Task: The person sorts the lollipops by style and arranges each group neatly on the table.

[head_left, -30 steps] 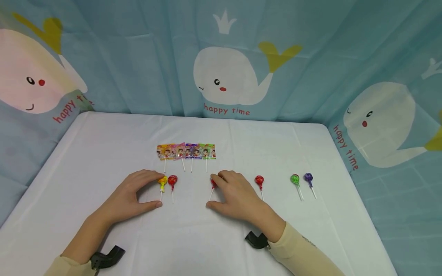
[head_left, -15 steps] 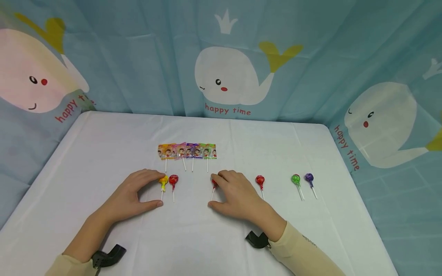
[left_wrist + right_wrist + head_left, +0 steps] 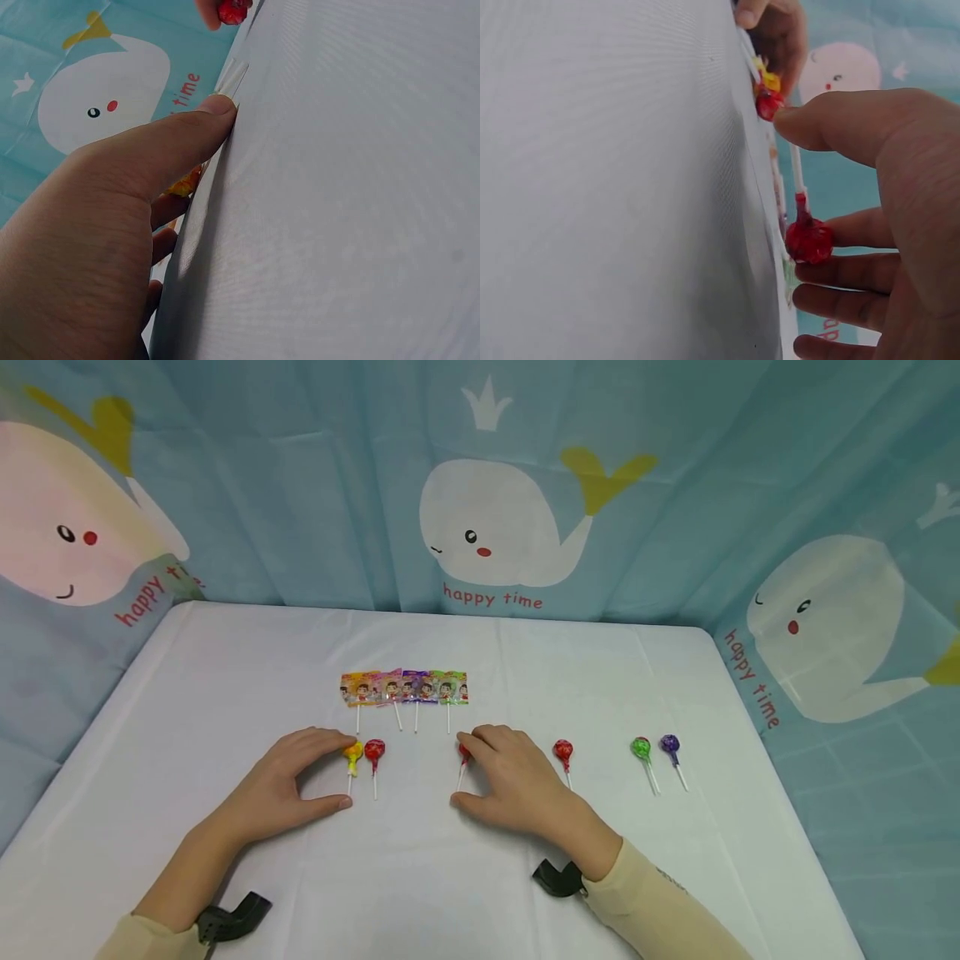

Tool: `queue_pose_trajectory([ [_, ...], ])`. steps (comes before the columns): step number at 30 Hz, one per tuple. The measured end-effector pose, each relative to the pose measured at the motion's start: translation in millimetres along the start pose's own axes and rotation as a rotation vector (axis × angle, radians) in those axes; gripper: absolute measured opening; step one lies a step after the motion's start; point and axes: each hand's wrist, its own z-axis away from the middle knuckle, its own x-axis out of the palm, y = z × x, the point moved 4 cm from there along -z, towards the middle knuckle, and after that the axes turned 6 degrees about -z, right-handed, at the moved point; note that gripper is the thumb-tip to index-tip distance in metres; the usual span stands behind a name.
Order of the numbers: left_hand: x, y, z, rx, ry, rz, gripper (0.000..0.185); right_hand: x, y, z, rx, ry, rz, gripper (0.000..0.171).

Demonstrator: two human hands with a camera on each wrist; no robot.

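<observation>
My left hand (image 3: 342, 775) rests arched on the white table (image 3: 480, 877). Its fingertips touch the head of a yellow lollipop (image 3: 352, 753), and its thumb (image 3: 214, 112) presses the cloth by the stick's end. A red lollipop (image 3: 374, 750) lies just to the right of the yellow one. In the same pose, my right hand (image 3: 462, 774) has its fingers against the head of another red lollipop (image 3: 808, 238) and its thumb (image 3: 802, 124) near that stick's end. Neither lollipop is lifted off the table.
A row of several flat wrapped lollipops (image 3: 405, 687) lies behind the hands. To the right lie a red lollipop (image 3: 562, 750), a green one (image 3: 641, 747) and a purple one (image 3: 670, 744). A whale-print curtain (image 3: 495, 527) closes off the back and sides.
</observation>
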Motion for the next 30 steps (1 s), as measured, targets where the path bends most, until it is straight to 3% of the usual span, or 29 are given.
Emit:
queue_pose_trajectory([
  [30,-0.1,-0.5,-1.5,0.011,0.009,0.016,0.084,-7,-6,-16,-0.052,0.05,-0.02,0.078],
])
